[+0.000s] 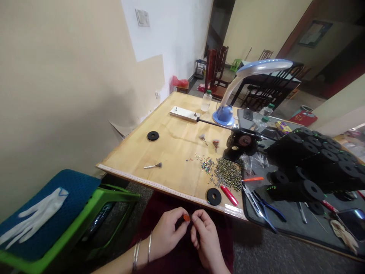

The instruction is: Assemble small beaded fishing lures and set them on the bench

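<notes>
A white glove [35,217] lies on the blue padded seat [54,198] of a green plastic stool [94,201]. Over a dark red cloth [176,253] in the lap, just below the table's [159,129] measuring-tape edge [159,186], the left hand [168,234] and right hand [207,239] meet. Their closed fingers [196,220] pinch a small orange piece [186,217] between them, its shape too small to tell. On the table beyond are a black rubber disc [213,196], a red marker [229,195] and a heap of striped beads [228,174]. Further right, blue-handled pliers [269,207] lie on a dark tray [251,224], beside stacked black spools [308,163].
</notes>
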Motion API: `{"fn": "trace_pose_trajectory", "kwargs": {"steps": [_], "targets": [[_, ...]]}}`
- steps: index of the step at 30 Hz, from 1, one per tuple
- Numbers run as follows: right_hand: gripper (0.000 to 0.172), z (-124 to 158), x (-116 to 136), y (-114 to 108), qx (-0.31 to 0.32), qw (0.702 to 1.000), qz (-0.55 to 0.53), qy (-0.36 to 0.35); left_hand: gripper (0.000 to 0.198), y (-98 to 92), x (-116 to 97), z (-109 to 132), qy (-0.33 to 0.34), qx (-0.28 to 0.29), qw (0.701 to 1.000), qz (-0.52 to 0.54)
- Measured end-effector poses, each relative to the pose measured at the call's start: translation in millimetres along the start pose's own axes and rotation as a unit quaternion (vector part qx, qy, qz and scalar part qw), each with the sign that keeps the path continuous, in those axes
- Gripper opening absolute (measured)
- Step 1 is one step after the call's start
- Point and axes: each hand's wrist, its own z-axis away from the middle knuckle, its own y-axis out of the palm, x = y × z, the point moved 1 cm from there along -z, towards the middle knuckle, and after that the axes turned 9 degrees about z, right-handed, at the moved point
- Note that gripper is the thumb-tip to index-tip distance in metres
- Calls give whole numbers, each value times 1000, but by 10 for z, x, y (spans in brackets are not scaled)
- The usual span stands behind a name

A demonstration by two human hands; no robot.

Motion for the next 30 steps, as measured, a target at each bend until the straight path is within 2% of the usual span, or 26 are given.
{"fn": "trace_pose_trajectory", "kwargs": {"steps": [3, 7, 16, 24, 30], "targets": [[41, -16, -5, -31, -11, 1000, -11, -1, 12, 1, -24, -10, -39, 1, 998, 45], [42, -24, -2, -57, -20, 999, 15, -21, 11, 3, -42, -24, -57, 5, 994, 88], [42, 11, 43, -33, -16, 997, 46, -66, 6, 25, -17, -40, -69, -10, 993, 92], [41, 16, 49, -1, 36, 995, 61, -69, 8, 42, -63, -92, -125, -23, 981, 148], [40, -22, 38, -27, 72, 994, 60, -48, 16, 33, 12, -86, -126, -27, 983, 132]]}}
